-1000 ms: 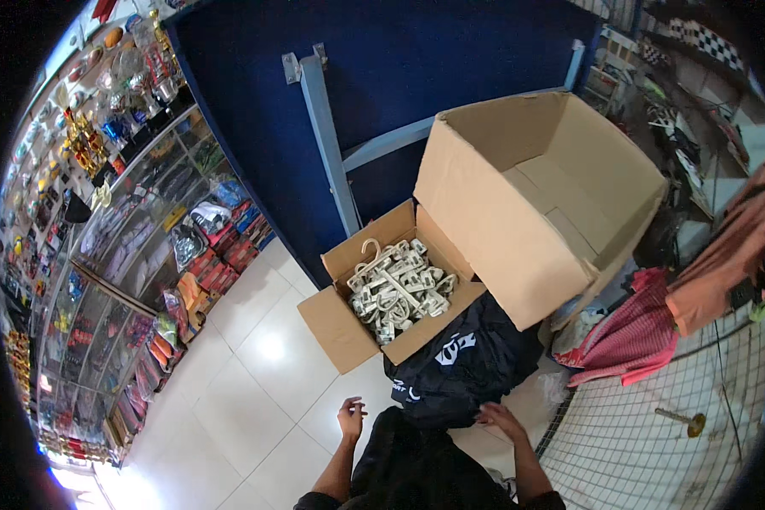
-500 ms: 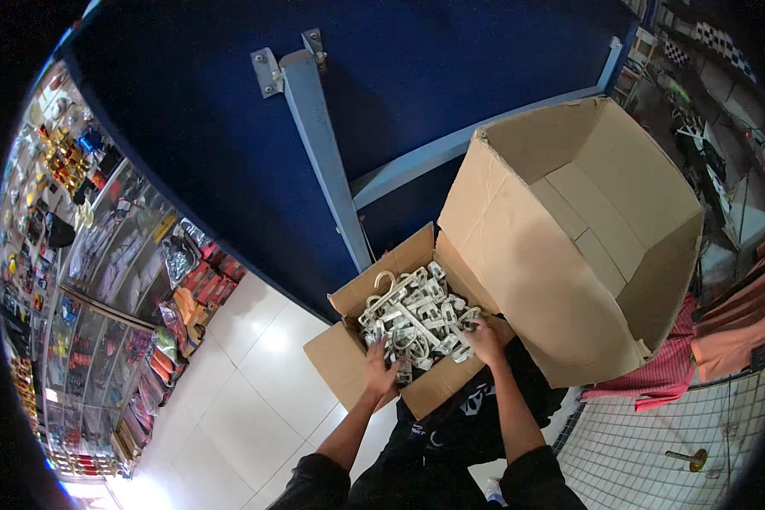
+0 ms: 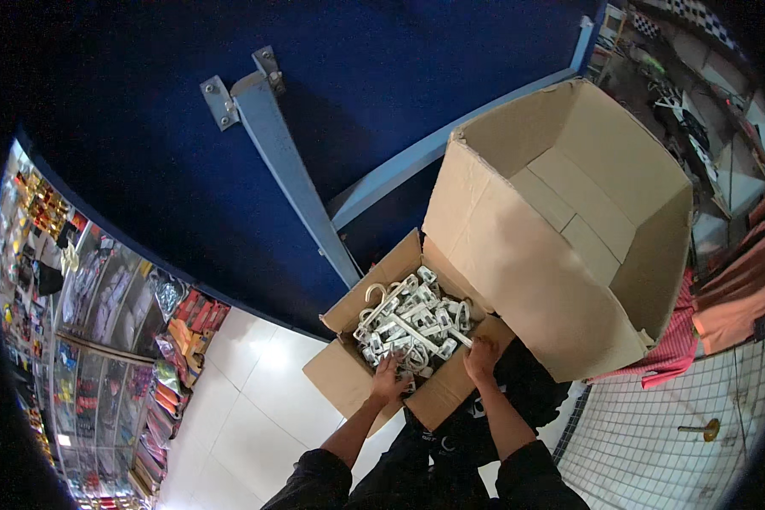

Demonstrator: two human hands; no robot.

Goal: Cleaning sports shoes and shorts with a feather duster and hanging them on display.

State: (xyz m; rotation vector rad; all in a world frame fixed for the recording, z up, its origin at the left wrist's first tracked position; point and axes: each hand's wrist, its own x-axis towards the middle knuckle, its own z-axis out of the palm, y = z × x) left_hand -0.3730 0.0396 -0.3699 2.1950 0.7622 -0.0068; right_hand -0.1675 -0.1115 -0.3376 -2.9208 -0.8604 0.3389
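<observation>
A small open cardboard box (image 3: 438, 404) holds a heap of white plastic clip hangers (image 3: 408, 319), one with its hook standing up at the far left. My left hand (image 3: 389, 380) lies over the near left part of the heap, fingers spread and touching the hangers. At the box's near right wall, my right hand (image 3: 482, 359) has its fingers curled in. The end of a white hanger bar reaches toward those fingers; whether they grip it or the box edge is hidden.
A larger open cardboard box (image 3: 527, 263) leans behind and right of the small one. Beyond stands a dark blue panel with a grey metal brace (image 3: 289, 170). Shelves of packaged goods (image 3: 102, 340) line the left. Pink and orange cloth (image 3: 654, 365) hangs by a white wire grid (image 3: 654, 442).
My right hand has drawn back from the hangers to the box's near right wall. My left hand stays on the heap, slightly shifted. The whole view has swung a little.
</observation>
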